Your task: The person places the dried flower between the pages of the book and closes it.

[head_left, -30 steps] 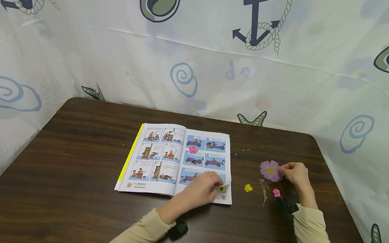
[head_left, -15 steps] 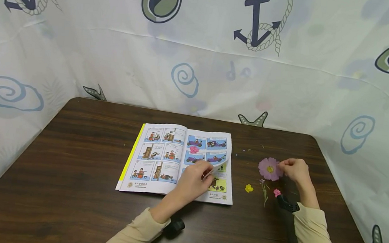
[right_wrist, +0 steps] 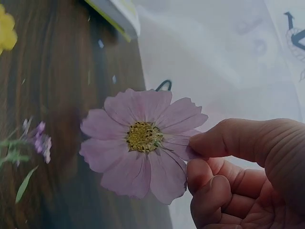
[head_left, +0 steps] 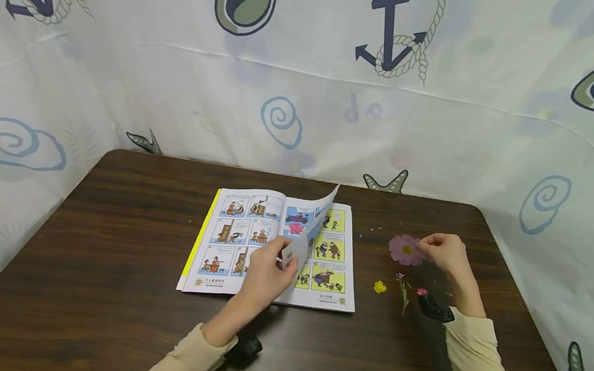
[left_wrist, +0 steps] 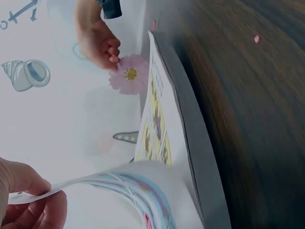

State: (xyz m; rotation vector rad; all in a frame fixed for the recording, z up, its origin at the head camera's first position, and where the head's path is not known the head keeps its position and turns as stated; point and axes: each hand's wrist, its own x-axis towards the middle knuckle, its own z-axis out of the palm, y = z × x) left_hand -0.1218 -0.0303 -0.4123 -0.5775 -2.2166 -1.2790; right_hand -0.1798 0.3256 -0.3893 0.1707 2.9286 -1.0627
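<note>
An open comic book point(head_left: 241, 245) lies on the table, its yellow edge to the left. My left hand point(head_left: 266, 271) pinches a page point(head_left: 298, 250) between thumb and fingers; the page stands up and curves in the left wrist view. A small pink flower point(head_left: 296, 228) shows on the right-hand side beside the lifted page. To the right of the book, my right hand point(head_left: 446, 254) pinches a large pale purple flower point(right_wrist: 136, 167) by one petal, lifted off the table with its yellow centre facing the camera.
Right of the book lie a yellow flower point(head_left: 380, 287), a thin stem with tiny purple blossoms point(head_left: 403, 289) and a small pink flower point(head_left: 422, 291), partly hidden by the right wrist camera point(head_left: 434, 308). A patterned cloth point(head_left: 313, 122) hangs behind the table.
My left hand has lifted the page's lower corner and drawn it left, uncovering yellow panels beneath. My right hand has moved slightly left and away with the purple flower.
</note>
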